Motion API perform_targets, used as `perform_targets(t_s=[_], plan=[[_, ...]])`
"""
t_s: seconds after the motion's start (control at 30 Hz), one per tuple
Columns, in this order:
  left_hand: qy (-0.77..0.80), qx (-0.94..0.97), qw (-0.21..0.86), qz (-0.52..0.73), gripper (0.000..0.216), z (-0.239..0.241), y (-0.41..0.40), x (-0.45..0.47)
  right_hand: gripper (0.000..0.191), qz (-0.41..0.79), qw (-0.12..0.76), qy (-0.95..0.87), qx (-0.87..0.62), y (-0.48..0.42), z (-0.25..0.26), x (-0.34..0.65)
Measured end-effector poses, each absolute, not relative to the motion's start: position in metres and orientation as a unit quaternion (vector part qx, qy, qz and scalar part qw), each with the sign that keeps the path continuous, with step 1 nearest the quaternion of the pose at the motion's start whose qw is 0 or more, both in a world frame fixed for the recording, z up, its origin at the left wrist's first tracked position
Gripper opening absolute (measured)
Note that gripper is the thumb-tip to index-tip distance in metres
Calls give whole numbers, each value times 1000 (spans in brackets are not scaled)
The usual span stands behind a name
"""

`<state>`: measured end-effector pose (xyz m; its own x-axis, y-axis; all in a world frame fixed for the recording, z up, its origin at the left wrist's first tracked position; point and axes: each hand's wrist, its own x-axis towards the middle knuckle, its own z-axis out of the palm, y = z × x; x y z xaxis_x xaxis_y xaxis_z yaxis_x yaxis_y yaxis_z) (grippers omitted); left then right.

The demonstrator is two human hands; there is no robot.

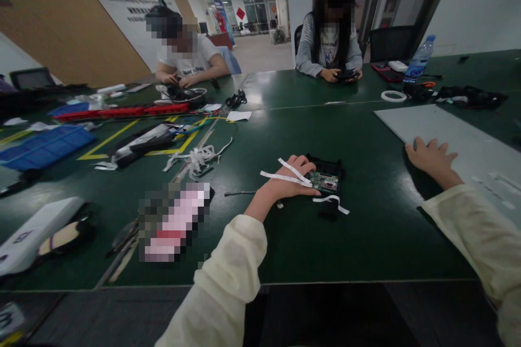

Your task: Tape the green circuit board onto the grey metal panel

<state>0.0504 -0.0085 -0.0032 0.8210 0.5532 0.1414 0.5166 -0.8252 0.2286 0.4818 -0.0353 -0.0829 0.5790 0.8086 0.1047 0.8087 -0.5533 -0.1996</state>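
Observation:
My left hand [291, 176] is closed around the left side of a green circuit board [324, 180] in a black housing [325, 164], on the dark green table. Its thumb lies along the near edge and its fingers along the far side. Two narrow white strips [285, 177] cross the back of this hand. Another white strip [331, 200] curls at the near side of the board, above a small dark piece. Well to the right, my right hand [433, 160] rests with spread fingers on the edge of a pale grey panel [431, 119], apparently holding nothing.
A heap of white strips [197, 160] lies left of my left hand, beyond a blurred pink object [179, 227]. Farther left are a blue tray [46, 146] and a white case [38, 233]. A tape roll [393, 96] and water bottle [419, 59] stand at the back right. Two people sit opposite.

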Motion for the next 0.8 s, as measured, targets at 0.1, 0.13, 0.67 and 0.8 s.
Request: perform_targets(t_s=[0.1,0.13,0.67,0.8], plan=[[279,949,101,111,59,-3,-8,50,68,-17,103,-490,-865,-39,-80,469],[277,948,107,116,59,-3,-8,51,67,-25,100,-498,-861,-40,-79,465],[297,927,136,182,55,3,-8,50,60,-63,50,-612,-787,-61,-67,407],[294,931,127,174,54,1,-8,50,56,-58,101,-638,-761,-61,-60,395]])
